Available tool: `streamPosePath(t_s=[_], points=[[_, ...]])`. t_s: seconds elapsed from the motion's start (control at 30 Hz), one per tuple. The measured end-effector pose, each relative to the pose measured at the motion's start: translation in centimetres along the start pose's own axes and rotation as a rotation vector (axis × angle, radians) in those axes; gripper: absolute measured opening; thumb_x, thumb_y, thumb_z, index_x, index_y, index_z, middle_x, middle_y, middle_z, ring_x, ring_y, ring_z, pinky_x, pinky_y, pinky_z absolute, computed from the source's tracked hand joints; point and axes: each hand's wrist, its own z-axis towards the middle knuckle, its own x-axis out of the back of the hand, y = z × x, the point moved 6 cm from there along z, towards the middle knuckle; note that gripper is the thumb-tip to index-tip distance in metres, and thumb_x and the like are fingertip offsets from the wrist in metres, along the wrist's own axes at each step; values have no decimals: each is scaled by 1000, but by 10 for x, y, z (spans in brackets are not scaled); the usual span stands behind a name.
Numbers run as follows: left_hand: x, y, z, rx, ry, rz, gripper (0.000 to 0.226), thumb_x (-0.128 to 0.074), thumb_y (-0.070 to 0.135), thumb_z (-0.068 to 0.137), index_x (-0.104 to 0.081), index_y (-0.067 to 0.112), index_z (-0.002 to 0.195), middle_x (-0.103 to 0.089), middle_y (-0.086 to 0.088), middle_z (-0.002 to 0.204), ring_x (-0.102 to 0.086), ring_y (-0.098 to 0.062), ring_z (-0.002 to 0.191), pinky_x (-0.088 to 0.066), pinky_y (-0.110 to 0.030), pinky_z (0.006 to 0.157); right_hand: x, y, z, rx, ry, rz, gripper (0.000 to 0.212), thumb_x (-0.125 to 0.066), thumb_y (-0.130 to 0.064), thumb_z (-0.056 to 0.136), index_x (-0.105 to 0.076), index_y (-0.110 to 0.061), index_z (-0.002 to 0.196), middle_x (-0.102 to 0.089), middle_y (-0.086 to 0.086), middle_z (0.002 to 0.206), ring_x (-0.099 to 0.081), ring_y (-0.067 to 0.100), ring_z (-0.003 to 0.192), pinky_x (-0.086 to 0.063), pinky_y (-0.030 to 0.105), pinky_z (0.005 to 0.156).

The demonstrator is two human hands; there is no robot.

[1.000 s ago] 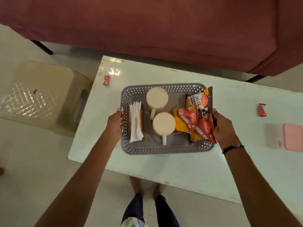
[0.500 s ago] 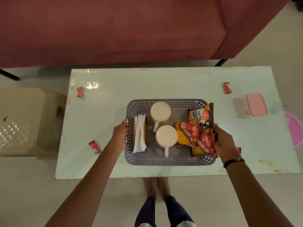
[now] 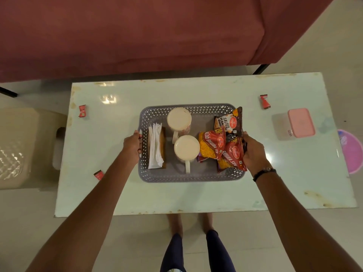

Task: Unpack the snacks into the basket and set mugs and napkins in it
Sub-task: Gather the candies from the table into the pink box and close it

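Observation:
A grey perforated basket (image 3: 188, 176) sits mid-table. Inside it, a stack of white napkins (image 3: 155, 148) lies at the left. Two cream mugs stand in the middle, one at the back (image 3: 179, 119) and one nearer me (image 3: 187, 147). At the right lie a salted-peanut packet (image 3: 228, 122) and two red bhujia sev packets (image 3: 213, 145) (image 3: 233, 154). My left hand (image 3: 132, 145) grips the basket's left rim. My right hand (image 3: 253, 152) grips the right rim beside the packets.
The basket rests on a pale green table (image 3: 196, 195). Small red wrappers lie at the back left (image 3: 82, 110), front left (image 3: 98, 175) and back right (image 3: 264, 101). A pink-lidded box (image 3: 298, 123) stands at the right. A beige stool (image 3: 25, 148) stands left, a maroon sofa (image 3: 137, 32) behind.
The basket, held at both sides, has shifted rightward along the table to its middle. My view has swung right, bringing the table's right end into sight.

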Motion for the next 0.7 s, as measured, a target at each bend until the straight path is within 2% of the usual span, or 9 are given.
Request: streamPosePath(t_s=[0.1,0.2,0.23,0.37,0.47,0.6,0.7], points=[[-3,-7,2,19,17,-3,36,-38,31,99,-47,17,67,-38,5,51,-26,-3,20,-20,-21,44,1,3,7,-27,-2,0,27,-59,-39,90,-74,-16,86,-73,13,98,-69,33,95,-51,50,94],[-4,-14,3,23,33,-8,37,-38,32,99,-47,18,66,-40,12,31,-26,-3,20,-20,-20,43,0,6,10,-37,-20,-16,27,-55,-38,92,-73,-17,89,-72,14,102,-69,33,96,-52,47,93],[-4,-16,4,22,42,-2,37,-38,33,99,-47,18,66,-40,11,30,-27,-3,20,-21,-20,42,0,8,12,-41,-16,-15,28,-55,-38,92,-73,-17,89,-72,14,102,-68,33,96,-52,47,93],[-4,-20,7,-9,72,29,37,-37,34,99,-47,18,67,-38,5,57,-31,-2,25,-23,-20,43,-2,9,15,-30,-13,-37,31,-53,-38,93,-71,-14,99,-72,13,103,-69,31,96,-53,46,92],[-3,-19,9,-36,77,29,37,-37,33,99,-47,18,67,-37,4,60,-32,-7,44,-24,-20,46,-5,8,20,-29,-14,-24,34,-52,-38,94,-71,-12,105,-72,14,104,-69,31,95,-54,44,89],[-4,-10,14,-55,78,48,37,-37,34,99,-47,18,67,-38,4,60,-33,-4,38,-25,-20,46,-10,6,26,-2,-24,-53,37,-47,-38,97,-69,-11,109,-71,13,105,-68,29,96,-55,34,80],[-6,-3,17,-52,83,84,37,-37,35,99,-48,18,68,-39,3,61,-31,-9,50,-26,-21,49,-11,7,29,15,-41,-56,38,-46,-38,97,-69,-11,111,-71,12,106,-69,27,94,-56,32,77]])
